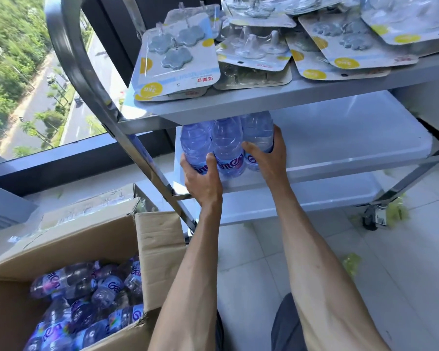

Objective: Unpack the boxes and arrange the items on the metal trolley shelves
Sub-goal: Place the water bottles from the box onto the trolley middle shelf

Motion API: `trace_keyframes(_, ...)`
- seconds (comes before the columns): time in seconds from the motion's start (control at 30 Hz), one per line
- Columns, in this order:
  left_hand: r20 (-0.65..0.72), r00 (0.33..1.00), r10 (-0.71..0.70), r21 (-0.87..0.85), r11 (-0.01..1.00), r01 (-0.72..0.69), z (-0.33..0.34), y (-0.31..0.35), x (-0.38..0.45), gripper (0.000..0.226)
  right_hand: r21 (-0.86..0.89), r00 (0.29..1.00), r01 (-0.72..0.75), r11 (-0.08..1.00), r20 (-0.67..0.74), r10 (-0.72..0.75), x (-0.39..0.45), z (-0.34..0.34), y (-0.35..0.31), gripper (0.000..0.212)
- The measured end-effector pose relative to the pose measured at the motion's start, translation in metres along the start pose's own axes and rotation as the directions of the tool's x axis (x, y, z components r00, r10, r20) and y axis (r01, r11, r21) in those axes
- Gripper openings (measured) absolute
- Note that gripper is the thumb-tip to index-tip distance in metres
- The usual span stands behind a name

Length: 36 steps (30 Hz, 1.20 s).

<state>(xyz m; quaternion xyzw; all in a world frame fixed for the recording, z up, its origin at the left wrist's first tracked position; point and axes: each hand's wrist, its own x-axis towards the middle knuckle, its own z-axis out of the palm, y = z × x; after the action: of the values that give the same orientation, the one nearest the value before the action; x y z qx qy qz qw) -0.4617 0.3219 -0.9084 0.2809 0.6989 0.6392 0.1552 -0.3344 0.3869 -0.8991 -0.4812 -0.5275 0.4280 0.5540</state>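
Three clear water bottles (pixel 227 143) with blue labels stand together at the left end of the trolley's middle shelf (pixel 340 148). My left hand (pixel 200 179) grips the leftmost bottle low down, and my right hand (pixel 266 153) wraps round the rightmost one. Their caps are hidden behind the top shelf (pixel 264 107). An open cardboard box (pixel 160 252) at lower left holds several more of the same bottles (pixel 91 300), lying loose.
The top shelf carries several blister packs of hooks (pixel 178 59). The trolley's slanted steel frame (pixel 127 138) runs between the box and the shelves. A bottom shelf (pixel 302 201) and a castor (pixel 373 219) sit over a white tiled floor. A window lies at left.
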Motion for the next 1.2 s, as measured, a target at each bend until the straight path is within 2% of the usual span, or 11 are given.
trace_keyframes(0.17,-0.031,0.999,0.010,0.052,0.999,-0.008,0.002,-0.001,0.001,0.058,-0.054,0.991,0.019,0.998,0.133,-0.012,-0.009,-0.012,0.009,0.085)
trace_keyframes(0.27,-0.037,0.999,0.021,0.054,0.998,-0.019,0.006,-0.001,0.000,0.063,-0.147,0.996,0.068,0.987,0.070,-0.058,-0.013,-0.014,0.011,0.080)
trace_keyframes(0.4,-0.045,0.999,-0.015,0.016,1.000,0.016,0.007,0.003,0.001,0.062,-0.167,0.999,0.051,0.985,0.015,-0.049,-0.011,-0.007,0.011,0.082)
trace_keyframes(0.7,-0.032,0.999,-0.001,0.041,0.999,0.003,0.005,0.005,0.000,0.058,-0.254,0.998,0.041,0.966,0.055,-0.028,0.019,0.000,0.017,0.080)
trace_keyframes(0.93,-0.042,0.999,0.003,0.027,1.000,-0.002,0.005,0.005,0.000,0.054,-0.312,0.999,0.031,0.950,0.032,-0.023,0.044,0.010,0.020,0.085)
trace_keyframes(1.2,-0.057,0.998,0.036,0.047,0.998,-0.033,0.009,-0.003,0.002,0.053,-0.341,0.998,-0.051,0.939,0.022,0.062,0.061,0.030,0.020,0.082)
